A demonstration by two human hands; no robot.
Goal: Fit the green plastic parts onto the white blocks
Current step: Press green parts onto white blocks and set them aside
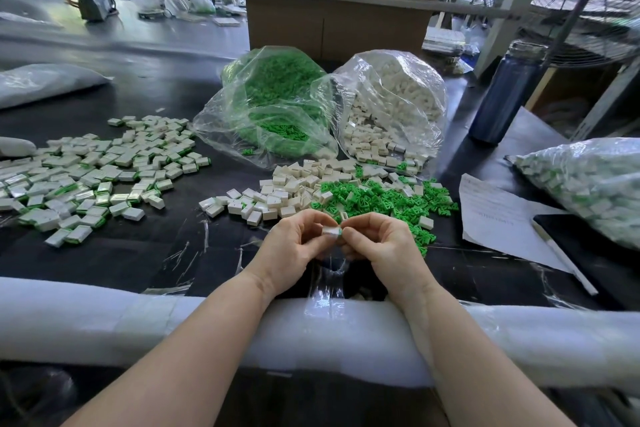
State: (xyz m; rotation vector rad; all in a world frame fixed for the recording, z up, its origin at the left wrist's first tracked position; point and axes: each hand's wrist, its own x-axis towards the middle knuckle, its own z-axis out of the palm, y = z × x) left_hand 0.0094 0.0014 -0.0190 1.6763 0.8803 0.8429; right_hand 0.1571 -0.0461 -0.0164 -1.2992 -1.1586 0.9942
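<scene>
Near padded table edge [138, 315]: left hand [291, 250], right hand [381, 246] pinch white block [330, 230]; piles beyond.

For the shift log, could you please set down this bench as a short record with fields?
Left hand: pinches a white block above the table
Right hand: pinches the same block at its green end
Loose white blocks: heap just beyond the hands
Loose green parts: heap to the right of that
Finished pieces: spread out on the left
Green parts bag: open, at the back
White blocks bag: open, right of the green one
Blue bottle: upright, far right
</scene>
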